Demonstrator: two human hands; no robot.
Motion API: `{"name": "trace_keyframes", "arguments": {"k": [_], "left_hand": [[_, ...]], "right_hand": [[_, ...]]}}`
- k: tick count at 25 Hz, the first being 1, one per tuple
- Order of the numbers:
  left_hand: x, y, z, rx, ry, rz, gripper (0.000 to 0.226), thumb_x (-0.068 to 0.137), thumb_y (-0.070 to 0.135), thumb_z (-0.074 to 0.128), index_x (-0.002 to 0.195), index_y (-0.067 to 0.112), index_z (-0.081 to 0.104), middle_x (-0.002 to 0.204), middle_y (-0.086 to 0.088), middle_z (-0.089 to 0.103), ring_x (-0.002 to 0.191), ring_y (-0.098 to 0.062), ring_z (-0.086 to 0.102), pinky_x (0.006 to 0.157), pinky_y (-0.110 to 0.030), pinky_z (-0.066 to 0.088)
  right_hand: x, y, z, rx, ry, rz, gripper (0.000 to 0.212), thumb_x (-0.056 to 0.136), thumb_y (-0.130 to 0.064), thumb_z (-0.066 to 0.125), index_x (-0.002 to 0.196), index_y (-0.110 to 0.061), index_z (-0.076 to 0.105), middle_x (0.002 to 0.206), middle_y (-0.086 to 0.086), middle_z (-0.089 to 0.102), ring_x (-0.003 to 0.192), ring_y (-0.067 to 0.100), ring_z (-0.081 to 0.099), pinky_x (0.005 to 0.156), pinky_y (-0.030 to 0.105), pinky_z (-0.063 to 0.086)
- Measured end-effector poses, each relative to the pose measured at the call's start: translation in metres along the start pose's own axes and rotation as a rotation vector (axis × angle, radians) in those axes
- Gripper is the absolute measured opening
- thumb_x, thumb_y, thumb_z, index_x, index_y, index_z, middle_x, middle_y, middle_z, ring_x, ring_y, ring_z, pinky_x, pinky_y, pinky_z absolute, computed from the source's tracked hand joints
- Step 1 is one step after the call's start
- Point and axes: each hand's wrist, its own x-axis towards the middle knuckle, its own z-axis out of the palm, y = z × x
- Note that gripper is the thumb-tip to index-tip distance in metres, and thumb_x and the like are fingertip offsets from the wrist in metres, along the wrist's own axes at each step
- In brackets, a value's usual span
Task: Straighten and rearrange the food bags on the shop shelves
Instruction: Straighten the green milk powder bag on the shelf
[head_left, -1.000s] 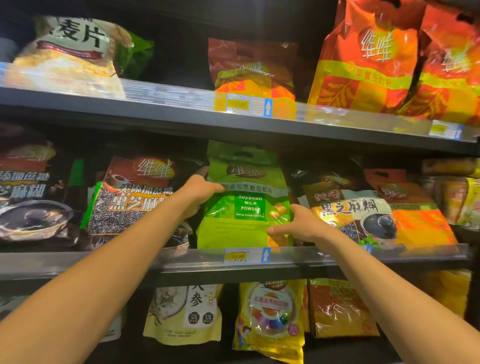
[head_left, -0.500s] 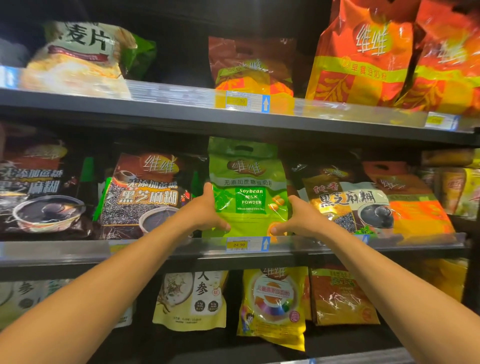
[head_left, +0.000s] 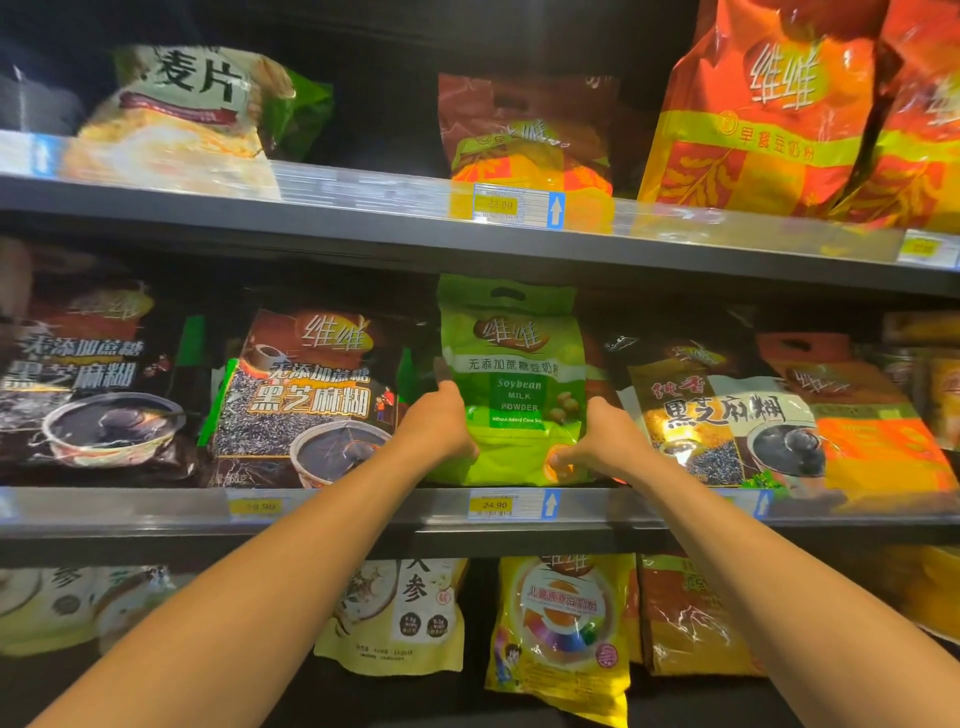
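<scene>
Middle shelf (head_left: 363, 519), centre: green soybean milk powder bag (head_left: 511, 384) stands upright. Left hand (head_left: 441, 423) and right hand (head_left: 597, 441) grip its lower sides. Likely soft, slick film, moderately heavy; hold low, both edges.

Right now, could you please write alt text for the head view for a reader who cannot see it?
The left hand and right hand grip the sides of a green soybean milk powder bag on the middle shelf. A dark sesame paste bag stands to its left.
</scene>
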Motion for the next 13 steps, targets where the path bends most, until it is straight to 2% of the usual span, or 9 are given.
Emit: {"name": "trace_keyframes", "arguments": {"k": [3, 9, 11, 13], "left_hand": [[0.009, 0.002, 0.001, 0.008, -0.013, -0.018, 0.092, 0.083, 0.026, 0.087, 0.149, -0.005, 0.031, 0.119, -0.018, 0.069, 0.108, -0.034, 0.070, 0.092, -0.043, 0.060], [0.010, 0.004, 0.003, 0.005, -0.018, -0.039, 0.097, 0.084, 0.020, 0.084, 0.154, -0.004, 0.021, 0.117, -0.020, 0.069, 0.108, -0.036, 0.070, 0.091, -0.044, 0.061], [0.006, 0.005, 0.004, -0.002, 0.010, -0.032, 0.090, 0.084, 0.017, 0.083, 0.151, -0.003, 0.027, 0.122, -0.020, 0.065, 0.111, -0.037, 0.068, 0.089, -0.042, 0.059], [0.001, 0.005, 0.006, 0.022, 0.062, -0.006, 0.085, 0.085, 0.014, 0.082, 0.150, -0.003, 0.029, 0.134, -0.023, 0.056, 0.121, -0.040, 0.062, 0.094, -0.043, 0.056]], "right_hand": [[0.003, -0.003, 0.002, -0.040, 0.002, 0.014, 0.073, 0.067, -0.050, 0.093, 0.109, -0.014, 0.045, 0.106, 0.005, 0.057, 0.096, 0.025, 0.057, 0.070, 0.034, 0.045], [0.003, -0.005, 0.006, -0.107, 0.038, 0.036, 0.083, 0.066, -0.052, 0.092, 0.124, -0.009, 0.050, 0.121, 0.010, 0.059, 0.105, 0.028, 0.058, 0.077, 0.038, 0.050], [-0.001, -0.009, 0.006, -0.157, 0.056, 0.047, 0.086, 0.067, -0.055, 0.090, 0.129, -0.010, 0.050, 0.127, 0.011, 0.056, 0.114, 0.031, 0.059, 0.085, 0.042, 0.054], [-0.005, -0.013, 0.004, -0.211, 0.088, 0.045, 0.087, 0.069, -0.056, 0.088, 0.133, -0.011, 0.050, 0.131, 0.010, 0.054, 0.123, 0.031, 0.055, 0.092, 0.044, 0.053]]}}
